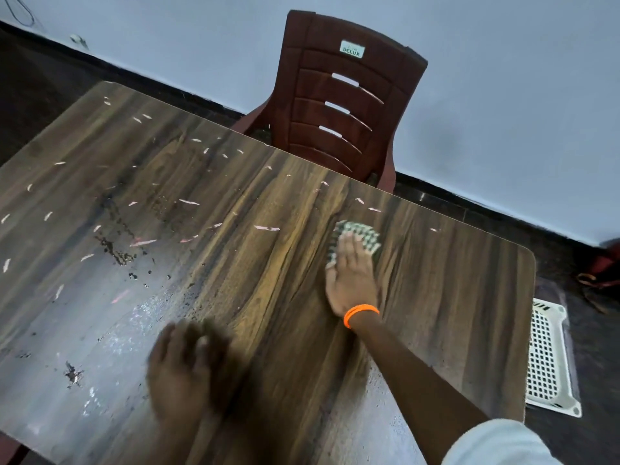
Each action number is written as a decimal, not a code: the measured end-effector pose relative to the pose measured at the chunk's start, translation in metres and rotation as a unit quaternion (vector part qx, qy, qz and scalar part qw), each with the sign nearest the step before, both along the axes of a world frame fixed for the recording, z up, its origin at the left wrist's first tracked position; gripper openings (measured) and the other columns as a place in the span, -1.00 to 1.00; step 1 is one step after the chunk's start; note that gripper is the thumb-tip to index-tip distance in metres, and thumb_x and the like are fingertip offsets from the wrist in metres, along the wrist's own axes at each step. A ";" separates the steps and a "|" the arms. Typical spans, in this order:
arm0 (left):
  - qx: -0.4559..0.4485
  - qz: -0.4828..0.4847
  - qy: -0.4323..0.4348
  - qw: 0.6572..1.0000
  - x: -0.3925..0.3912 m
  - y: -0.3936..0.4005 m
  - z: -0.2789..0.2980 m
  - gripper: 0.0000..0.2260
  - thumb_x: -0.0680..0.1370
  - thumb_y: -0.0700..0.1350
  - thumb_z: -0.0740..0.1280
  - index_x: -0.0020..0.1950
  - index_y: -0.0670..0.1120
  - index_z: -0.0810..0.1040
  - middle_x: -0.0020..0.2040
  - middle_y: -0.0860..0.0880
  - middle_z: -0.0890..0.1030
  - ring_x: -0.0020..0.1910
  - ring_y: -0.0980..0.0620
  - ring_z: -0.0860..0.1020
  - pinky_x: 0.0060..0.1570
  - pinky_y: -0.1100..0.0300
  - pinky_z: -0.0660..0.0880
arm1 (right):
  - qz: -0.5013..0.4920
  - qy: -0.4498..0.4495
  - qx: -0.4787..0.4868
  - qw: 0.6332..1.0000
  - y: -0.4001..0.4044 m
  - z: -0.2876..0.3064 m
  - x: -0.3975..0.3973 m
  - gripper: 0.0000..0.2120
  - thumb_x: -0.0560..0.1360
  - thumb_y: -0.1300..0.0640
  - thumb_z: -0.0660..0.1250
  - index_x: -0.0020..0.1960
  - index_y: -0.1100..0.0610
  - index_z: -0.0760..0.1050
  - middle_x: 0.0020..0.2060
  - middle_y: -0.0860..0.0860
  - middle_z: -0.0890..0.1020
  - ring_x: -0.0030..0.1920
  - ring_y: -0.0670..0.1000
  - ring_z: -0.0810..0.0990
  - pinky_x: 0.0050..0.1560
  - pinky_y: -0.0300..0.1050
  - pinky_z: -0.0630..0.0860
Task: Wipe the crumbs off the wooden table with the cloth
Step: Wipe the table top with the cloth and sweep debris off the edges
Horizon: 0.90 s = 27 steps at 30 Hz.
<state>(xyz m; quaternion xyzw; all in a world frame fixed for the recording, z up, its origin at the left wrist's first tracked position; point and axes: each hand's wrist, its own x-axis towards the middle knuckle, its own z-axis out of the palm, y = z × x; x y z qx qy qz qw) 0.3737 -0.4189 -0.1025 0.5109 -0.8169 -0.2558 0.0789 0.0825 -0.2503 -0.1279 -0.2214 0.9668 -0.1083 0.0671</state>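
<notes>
The wooden table [453,297] fills most of the head view. Pale pink crumbs [266,227] and dark specks [114,250] lie scattered over its left and far parts, with wet streaks near the front. My right hand [352,280], with an orange band at the wrist, presses flat on a green-and-white checked cloth [365,231] near the far right edge. Palm down on the table near the front edge rests my left hand [188,367], blurred, with nothing in it.
A dark red plastic chair [342,105] stands behind the table's far edge against a pale wall. A white perforated basket [547,357] lies on the dark floor to the right of the table. Some reddish items [604,270] sit at the far right.
</notes>
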 end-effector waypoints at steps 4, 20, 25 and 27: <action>0.033 -0.230 -0.060 0.971 -0.106 0.032 0.024 -0.29 0.53 0.37 0.19 0.60 0.17 0.08 0.63 0.12 0.03 0.60 -0.02 0.06 0.50 -0.12 0.18 | 0.251 -0.021 0.003 0.968 0.032 0.002 0.006 -0.39 0.65 -0.09 -0.02 0.65 0.06 -0.02 0.64 -0.05 0.02 0.63 -0.07 -0.12 0.63 0.01 -0.03; 0.059 -0.324 -0.262 0.907 -0.176 0.048 0.036 -0.06 0.37 0.20 0.51 0.62 -0.03 0.13 0.64 -0.10 0.07 0.61 -0.12 0.05 0.48 0.03 0.22 | 0.091 -0.026 -0.020 0.995 0.021 -0.003 -0.008 -0.31 0.60 -0.05 0.07 0.65 0.10 -0.06 0.65 -0.01 -0.01 0.64 0.00 -0.13 0.63 0.05 -0.07; 0.046 -0.339 -0.267 0.901 -0.183 0.050 0.039 -0.05 0.34 0.15 0.56 0.60 -0.05 0.16 0.62 -0.12 0.13 0.58 -0.16 0.16 0.44 -0.06 0.35 | 0.153 -0.028 -0.009 0.988 0.079 0.000 -0.036 -0.35 0.62 -0.05 0.08 0.65 0.02 -0.04 0.64 -0.08 0.02 0.63 -0.07 -0.13 0.63 0.03 -0.02; 0.027 -0.374 -0.255 0.892 -0.188 0.052 0.038 0.01 0.36 0.11 0.55 0.63 -0.05 0.03 0.65 -0.10 -0.04 0.61 -0.13 0.04 0.50 -0.04 0.25 | 0.028 -0.025 -0.003 0.999 0.111 0.002 -0.065 -0.33 0.62 -0.01 0.13 0.65 0.08 -0.02 0.64 0.00 0.03 0.64 0.01 -0.09 0.63 0.07 -0.04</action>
